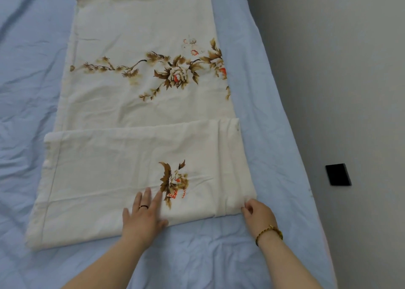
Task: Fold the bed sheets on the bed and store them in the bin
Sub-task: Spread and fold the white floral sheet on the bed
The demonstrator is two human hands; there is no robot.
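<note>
A cream bed sheet [140, 100] with brown and orange flower prints lies as a long strip on the bed. Its near end is folded over on top, making a doubled flap [122, 170]. My left hand [144, 212] lies flat with straight fingers on the flap's near edge, beside a flower print. My right hand [258, 212] pinches the flap's near right corner with curled fingers. No bin shows in the head view.
The bed is covered in a wrinkled light blue sheet [28, 87], with its right edge [291, 157] running diagonally. Grey floor lies beyond it, where a small black rectangular object [338, 174] rests.
</note>
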